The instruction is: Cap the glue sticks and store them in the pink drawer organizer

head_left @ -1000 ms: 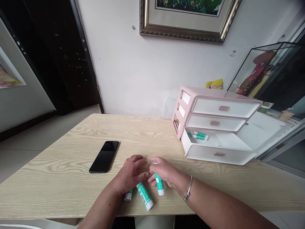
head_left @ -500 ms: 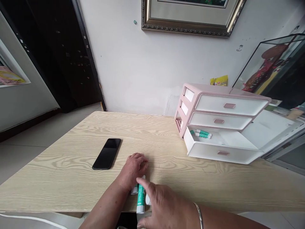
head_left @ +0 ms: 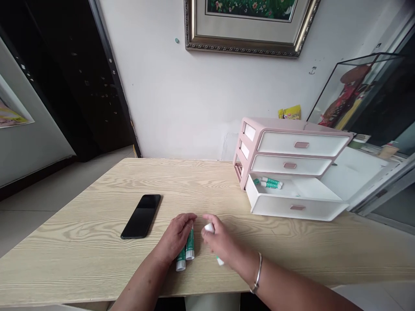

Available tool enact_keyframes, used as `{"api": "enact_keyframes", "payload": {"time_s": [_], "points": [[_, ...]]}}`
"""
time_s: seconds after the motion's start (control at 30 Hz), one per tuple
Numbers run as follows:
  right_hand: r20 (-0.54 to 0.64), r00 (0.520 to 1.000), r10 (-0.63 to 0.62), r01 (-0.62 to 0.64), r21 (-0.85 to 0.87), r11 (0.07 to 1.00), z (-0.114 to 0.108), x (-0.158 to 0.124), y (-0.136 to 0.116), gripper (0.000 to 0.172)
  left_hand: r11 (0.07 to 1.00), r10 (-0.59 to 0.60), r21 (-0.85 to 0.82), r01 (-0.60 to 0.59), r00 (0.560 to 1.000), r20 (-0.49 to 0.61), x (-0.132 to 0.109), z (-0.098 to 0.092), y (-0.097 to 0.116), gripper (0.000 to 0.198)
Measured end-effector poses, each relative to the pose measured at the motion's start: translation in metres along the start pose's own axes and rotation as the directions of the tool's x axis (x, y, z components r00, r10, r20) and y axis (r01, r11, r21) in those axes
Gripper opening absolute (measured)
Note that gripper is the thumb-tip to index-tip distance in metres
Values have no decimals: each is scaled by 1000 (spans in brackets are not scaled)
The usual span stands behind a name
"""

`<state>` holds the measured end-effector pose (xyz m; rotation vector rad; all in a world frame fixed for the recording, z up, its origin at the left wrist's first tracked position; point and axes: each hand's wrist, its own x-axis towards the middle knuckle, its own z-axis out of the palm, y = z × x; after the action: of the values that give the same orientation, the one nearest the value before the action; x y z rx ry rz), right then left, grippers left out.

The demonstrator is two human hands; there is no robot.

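Two green-and-white glue sticks (head_left: 189,245) lie side by side on the wooden table. My left hand (head_left: 178,233) is curled over their far ends, which it hides, while the white near ends stick out below it. To the right, my right hand (head_left: 222,242) is closed around another glue stick (head_left: 209,227). One white end shows by the thumb and the other under the palm; the middle is covered. Further back, several glue sticks (head_left: 271,183) rest in the pulled-out bottom drawer (head_left: 298,209).
A pink-and-white drawer unit (head_left: 292,125) stands at the back right, its upper drawers closed. A black phone (head_left: 141,217) lies left of my hands. Behind the table (head_left: 97,207) rises a wall with a framed picture (head_left: 243,45). A glass case (head_left: 350,86) is at the right.
My right hand has moved forward from the table's front edge and now grips a glue stick. The glue sticks by my left hand lie farther from the edge. My view has shifted slightly.
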<state>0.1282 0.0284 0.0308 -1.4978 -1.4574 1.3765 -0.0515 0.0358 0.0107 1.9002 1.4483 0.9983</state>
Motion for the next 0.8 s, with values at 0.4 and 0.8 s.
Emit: {"api": "enact_keyframes", "payload": {"time_s": [0.4, 0.8], "points": [[109, 994, -10, -45, 490, 871, 5, -2, -1, 86, 956, 223, 152, -249, 960, 171, -6, -7, 1, 67], [-180, 949, -258, -43, -887, 460, -211, 47, -46, 30, 839, 379, 366, -402, 915, 137, 4, 7, -27, 38]]}}
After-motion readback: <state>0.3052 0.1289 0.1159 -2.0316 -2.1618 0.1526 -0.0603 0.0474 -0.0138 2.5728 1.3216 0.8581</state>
